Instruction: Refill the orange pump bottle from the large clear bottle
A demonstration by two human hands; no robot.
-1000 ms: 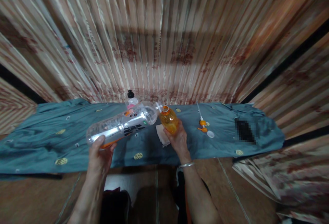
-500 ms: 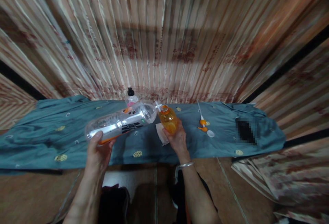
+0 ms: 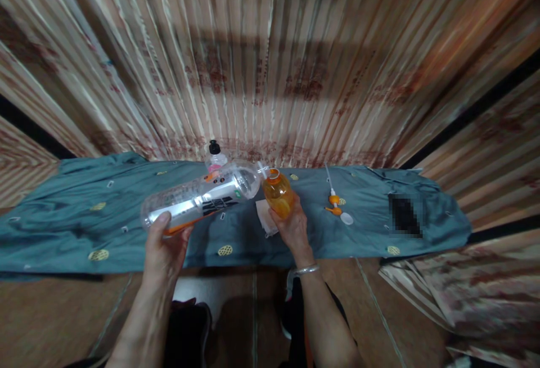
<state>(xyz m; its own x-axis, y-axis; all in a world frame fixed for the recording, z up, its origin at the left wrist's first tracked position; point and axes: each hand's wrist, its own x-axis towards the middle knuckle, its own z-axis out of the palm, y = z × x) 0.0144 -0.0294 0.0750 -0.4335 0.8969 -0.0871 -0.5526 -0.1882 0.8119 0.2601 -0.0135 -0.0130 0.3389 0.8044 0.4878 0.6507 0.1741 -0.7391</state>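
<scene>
The left hand (image 3: 162, 244) is gripping the base of a large, nearly empty clear plastic bottle (image 3: 202, 199), likely light and easily dented, tipping its neck over the small orange bottle (image 3: 278, 198) that the right hand (image 3: 293, 226) is clasping above the teal cloth (image 3: 76, 227).

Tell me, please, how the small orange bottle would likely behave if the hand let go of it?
The small orange bottle looks full of amber liquid, so probably heavy for its size. Its neck seems open, so tipping would likely spill. Its rounded sides suggest it would roll on the blue cloth.
</scene>
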